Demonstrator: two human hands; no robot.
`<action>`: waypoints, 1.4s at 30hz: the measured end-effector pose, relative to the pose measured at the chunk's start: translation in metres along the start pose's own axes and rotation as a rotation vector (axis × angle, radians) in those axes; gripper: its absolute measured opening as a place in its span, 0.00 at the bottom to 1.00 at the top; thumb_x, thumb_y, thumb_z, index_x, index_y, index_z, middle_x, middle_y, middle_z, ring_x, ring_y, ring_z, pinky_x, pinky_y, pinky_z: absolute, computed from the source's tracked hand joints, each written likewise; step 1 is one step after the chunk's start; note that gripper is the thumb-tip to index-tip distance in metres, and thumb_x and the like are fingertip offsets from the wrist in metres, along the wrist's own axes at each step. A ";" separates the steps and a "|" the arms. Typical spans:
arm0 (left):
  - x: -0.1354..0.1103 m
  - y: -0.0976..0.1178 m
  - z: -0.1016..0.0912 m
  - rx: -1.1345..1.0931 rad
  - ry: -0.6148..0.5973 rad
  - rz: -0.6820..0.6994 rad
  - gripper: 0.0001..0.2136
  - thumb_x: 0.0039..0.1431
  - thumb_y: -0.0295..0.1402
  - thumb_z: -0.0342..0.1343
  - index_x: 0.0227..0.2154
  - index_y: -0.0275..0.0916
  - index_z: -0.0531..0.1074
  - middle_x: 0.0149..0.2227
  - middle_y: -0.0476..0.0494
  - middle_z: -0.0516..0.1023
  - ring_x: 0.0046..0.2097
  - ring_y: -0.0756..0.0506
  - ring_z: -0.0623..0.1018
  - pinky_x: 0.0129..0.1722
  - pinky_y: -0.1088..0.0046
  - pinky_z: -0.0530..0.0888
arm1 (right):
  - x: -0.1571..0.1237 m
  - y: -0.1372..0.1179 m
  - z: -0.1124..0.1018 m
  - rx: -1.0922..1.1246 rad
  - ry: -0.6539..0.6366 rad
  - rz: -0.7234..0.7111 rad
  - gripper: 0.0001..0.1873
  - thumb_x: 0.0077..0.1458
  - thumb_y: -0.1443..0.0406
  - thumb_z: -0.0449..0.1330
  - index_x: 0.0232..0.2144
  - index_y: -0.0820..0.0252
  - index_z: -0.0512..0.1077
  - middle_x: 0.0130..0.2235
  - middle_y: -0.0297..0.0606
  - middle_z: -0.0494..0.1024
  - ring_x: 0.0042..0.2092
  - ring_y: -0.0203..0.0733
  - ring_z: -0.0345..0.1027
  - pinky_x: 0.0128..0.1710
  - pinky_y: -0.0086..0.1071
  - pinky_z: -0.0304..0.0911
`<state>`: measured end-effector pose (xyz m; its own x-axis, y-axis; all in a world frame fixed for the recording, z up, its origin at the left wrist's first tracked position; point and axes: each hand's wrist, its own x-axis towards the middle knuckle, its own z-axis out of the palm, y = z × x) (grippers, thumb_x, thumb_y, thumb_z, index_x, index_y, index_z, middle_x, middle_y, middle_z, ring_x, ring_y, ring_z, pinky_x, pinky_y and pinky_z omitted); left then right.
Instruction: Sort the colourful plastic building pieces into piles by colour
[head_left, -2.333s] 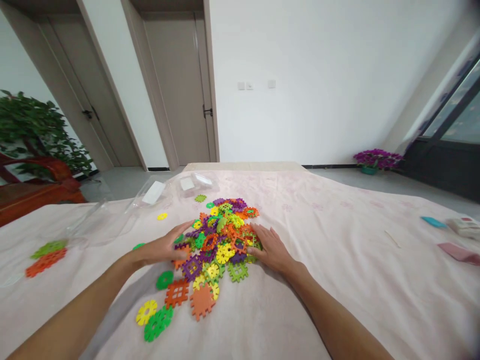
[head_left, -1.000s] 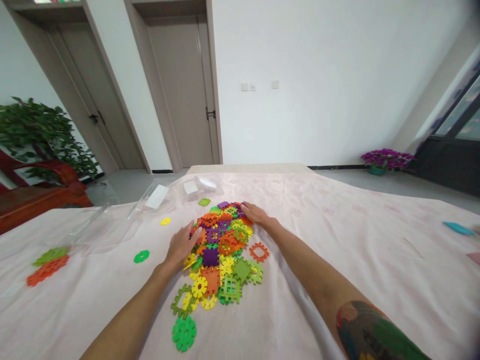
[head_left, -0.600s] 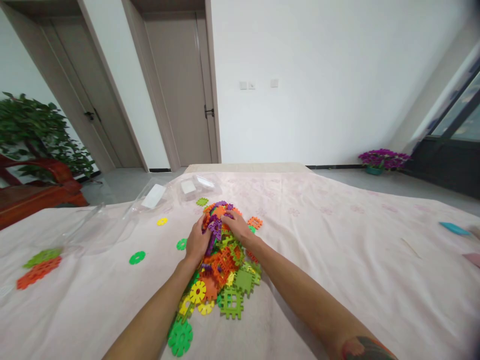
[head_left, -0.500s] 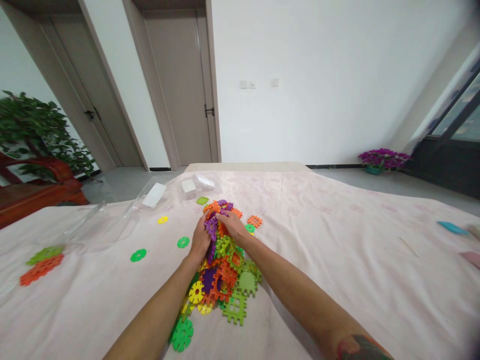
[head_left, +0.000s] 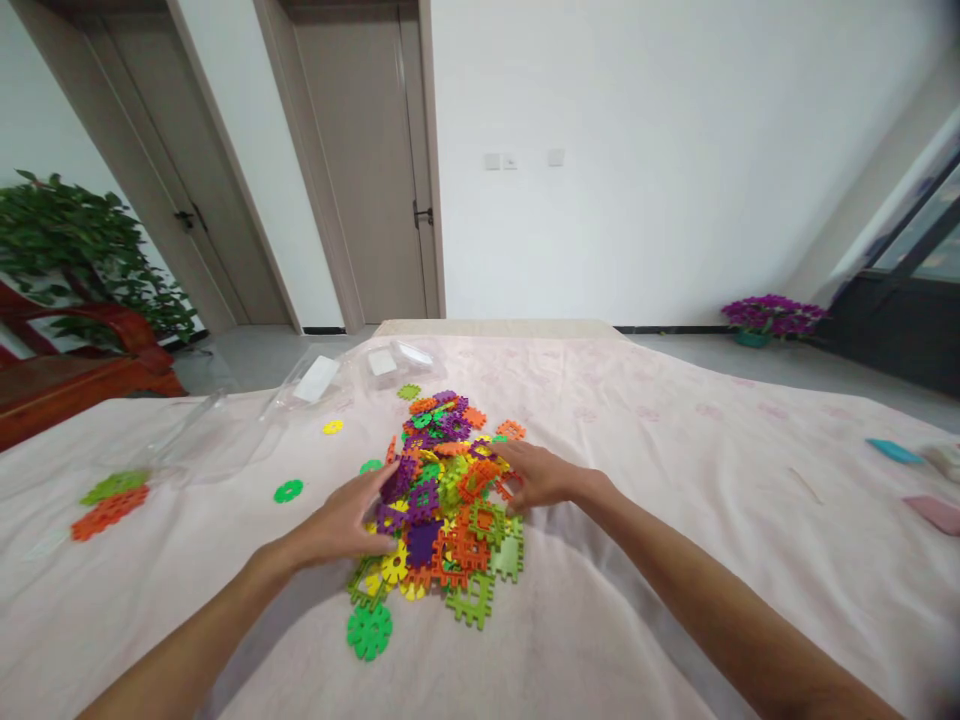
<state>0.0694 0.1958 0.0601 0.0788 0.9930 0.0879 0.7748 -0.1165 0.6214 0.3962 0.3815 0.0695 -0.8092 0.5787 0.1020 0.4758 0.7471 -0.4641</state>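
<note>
A heap of interlocking plastic building pieces (head_left: 450,500) in purple, orange, green and yellow lies on the pale pink cloth. My left hand (head_left: 349,515) is at the heap's left side, thumb and fingers apart, close against the purple pieces (head_left: 405,480). On the right side my right hand (head_left: 536,472) is spread, its fingertips at the orange pieces (head_left: 484,480). Neither hand shows anything gripped. A green disc (head_left: 369,632) rests at the near end of the heap, and a loose green disc (head_left: 288,491) lies to the left.
Clear plastic packaging (head_left: 217,430) lies at the left, with green and orange strips (head_left: 112,510) near it. A blue object (head_left: 894,451) and a pink one (head_left: 934,514) are at the far right. A thin stick (head_left: 806,486) lies nearby. A wooden chair (head_left: 82,350) stands beyond the cloth.
Both hands have moved apart and back from the far end of the heap, letting go of the pieces between them. The pieces there now lie spread on the heap.
</note>
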 end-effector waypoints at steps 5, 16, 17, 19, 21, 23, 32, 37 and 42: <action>0.002 0.018 0.037 0.082 0.079 -0.011 0.50 0.41 0.36 0.67 0.70 0.42 0.55 0.68 0.32 0.62 0.67 0.29 0.63 0.66 0.48 0.60 | 0.015 -0.010 0.024 -0.047 -0.070 -0.083 0.53 0.42 0.59 0.72 0.69 0.53 0.58 0.67 0.47 0.64 0.66 0.58 0.58 0.64 0.49 0.54; 0.051 0.035 0.055 -0.870 0.361 -0.250 0.49 0.42 0.32 0.71 0.68 0.44 0.56 0.61 0.36 0.73 0.58 0.37 0.76 0.59 0.56 0.72 | 0.038 -0.053 0.066 0.315 0.213 0.064 0.38 0.47 0.59 0.68 0.62 0.52 0.68 0.55 0.45 0.77 0.55 0.57 0.68 0.56 0.45 0.61; 0.053 0.038 0.055 -0.972 0.367 -0.273 0.49 0.42 0.32 0.72 0.68 0.44 0.56 0.58 0.36 0.76 0.55 0.37 0.78 0.55 0.56 0.74 | 0.042 -0.052 0.069 0.398 0.242 0.108 0.37 0.46 0.60 0.68 0.60 0.52 0.69 0.54 0.43 0.78 0.54 0.56 0.70 0.55 0.44 0.63; 0.059 0.045 0.054 -1.107 0.387 -0.281 0.48 0.41 0.32 0.72 0.67 0.44 0.58 0.54 0.36 0.79 0.51 0.38 0.81 0.52 0.56 0.77 | 0.052 -0.052 0.072 0.579 0.291 0.197 0.35 0.44 0.61 0.67 0.57 0.53 0.71 0.50 0.40 0.80 0.50 0.53 0.72 0.51 0.43 0.66; 0.066 0.054 0.053 -1.167 0.391 -0.258 0.47 0.40 0.31 0.72 0.66 0.44 0.60 0.52 0.37 0.79 0.49 0.39 0.81 0.51 0.59 0.78 | 0.061 -0.054 0.071 0.756 0.322 0.264 0.30 0.43 0.60 0.67 0.52 0.56 0.74 0.45 0.38 0.81 0.45 0.51 0.74 0.46 0.42 0.68; 0.076 0.063 0.049 -1.208 0.373 -0.229 0.47 0.39 0.28 0.72 0.65 0.45 0.61 0.54 0.39 0.78 0.49 0.40 0.81 0.50 0.62 0.78 | 0.069 -0.060 0.064 0.896 0.347 0.283 0.25 0.42 0.59 0.67 0.46 0.57 0.76 0.40 0.37 0.81 0.41 0.48 0.74 0.43 0.40 0.69; 0.093 0.056 -0.005 -0.583 0.276 -0.128 0.41 0.46 0.31 0.63 0.67 0.43 0.62 0.67 0.38 0.64 0.65 0.35 0.68 0.63 0.55 0.67 | 0.064 -0.050 0.008 1.046 0.209 0.259 0.28 0.45 0.55 0.68 0.50 0.53 0.74 0.44 0.37 0.81 0.44 0.45 0.74 0.44 0.38 0.69; 0.012 0.027 0.006 0.035 0.106 -0.019 0.45 0.47 0.49 0.67 0.69 0.46 0.60 0.73 0.33 0.49 0.72 0.28 0.52 0.67 0.44 0.54 | 0.046 0.007 0.005 0.656 0.417 0.281 0.23 0.56 0.51 0.59 0.45 0.60 0.78 0.45 0.42 0.81 0.47 0.50 0.74 0.51 0.44 0.67; -0.080 -0.014 0.049 0.334 -0.019 -0.012 0.60 0.33 0.59 0.70 0.71 0.58 0.47 0.74 0.33 0.41 0.71 0.19 0.49 0.62 0.31 0.52 | 0.043 0.036 0.016 0.097 0.371 0.257 0.23 0.65 0.56 0.52 0.55 0.60 0.74 0.56 0.47 0.76 0.59 0.51 0.66 0.62 0.44 0.56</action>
<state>0.0831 0.1187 0.0061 0.0774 0.9949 0.0652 0.9384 -0.0948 0.3324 0.3732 0.4280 0.0428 -0.4825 0.8323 0.2729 0.5960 0.5403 -0.5941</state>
